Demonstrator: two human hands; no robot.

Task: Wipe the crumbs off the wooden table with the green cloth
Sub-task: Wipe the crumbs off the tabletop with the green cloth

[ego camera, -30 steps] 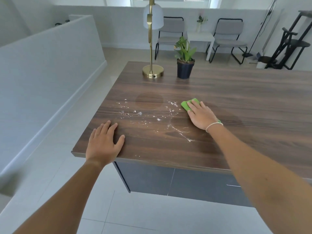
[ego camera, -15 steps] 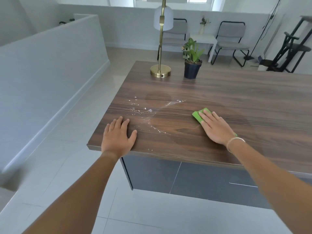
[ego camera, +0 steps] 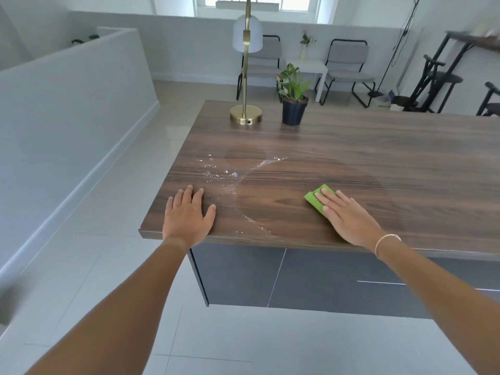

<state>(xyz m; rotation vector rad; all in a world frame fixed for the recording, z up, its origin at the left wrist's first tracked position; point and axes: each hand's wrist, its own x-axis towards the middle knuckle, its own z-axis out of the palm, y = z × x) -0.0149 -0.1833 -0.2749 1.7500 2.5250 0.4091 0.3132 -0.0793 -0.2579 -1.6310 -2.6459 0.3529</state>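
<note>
The green cloth (ego camera: 317,199) is pressed flat against the wooden table (ego camera: 378,163) under the right hand (ego camera: 349,217), fingers extended over it, palm down, near the front edge. A thin white bracelet (ego camera: 385,240) is seen at that wrist. The left hand (ego camera: 188,216) is laid flat and spread on the table's near corner, nothing gripped. White crumbs (ego camera: 224,173) are scattered between the two hands, edged around a darker wiped patch. Further back, a brass lamp (ego camera: 245,115) and a potted plant (ego camera: 294,104) are stood side by side.
</note>
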